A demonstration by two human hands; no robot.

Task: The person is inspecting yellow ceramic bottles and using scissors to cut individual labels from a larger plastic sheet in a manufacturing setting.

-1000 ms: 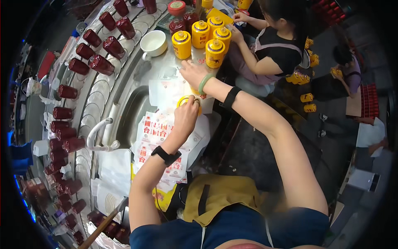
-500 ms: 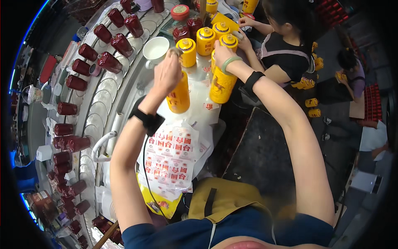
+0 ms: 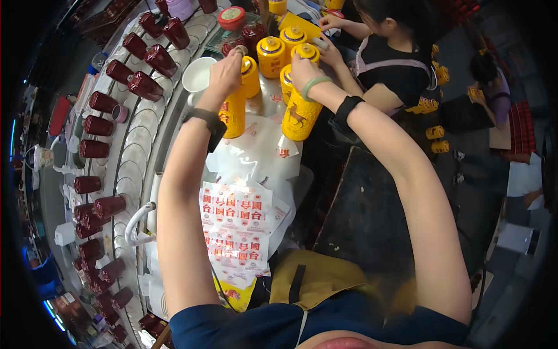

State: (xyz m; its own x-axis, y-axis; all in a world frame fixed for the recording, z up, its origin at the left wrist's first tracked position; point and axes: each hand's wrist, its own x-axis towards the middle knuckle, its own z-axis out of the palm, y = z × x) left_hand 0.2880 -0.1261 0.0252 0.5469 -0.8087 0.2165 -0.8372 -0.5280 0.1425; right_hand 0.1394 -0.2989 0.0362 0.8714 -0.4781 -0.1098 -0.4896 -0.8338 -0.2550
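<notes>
My left hand (image 3: pixel 225 78) is closed, pinching a small greyish wad (image 3: pixel 240 51) at the fingertips. Right below that hand stands a yellow bottle (image 3: pixel 233 119) with red characters, its top hidden by the hand. My right hand (image 3: pixel 306 74), with a green bangle at the wrist, is closed over the upper end of a yellow bottle (image 3: pixel 301 119) bearing a brown horse figure. The fingers hide that bottle's neck. More yellow bottles, among them a capped bottle (image 3: pixel 271 57), stand just beyond and between my hands.
A white mug (image 3: pixel 198 74) stands left of my left hand. Beyond it, dark red bottles (image 3: pixel 145 86) line a curved conveyor (image 3: pixel 138 139). Printed sticker sheets (image 3: pixel 235 218) lie on the table nearer me. At the upper right a co-worker (image 3: pixel 395 64) handles a yellow bottle.
My left hand and the yellow bottle below it have shifted away from me and slightly left in the picture. The whole view has drifted a little. My right hand stays at the horse bottle.
</notes>
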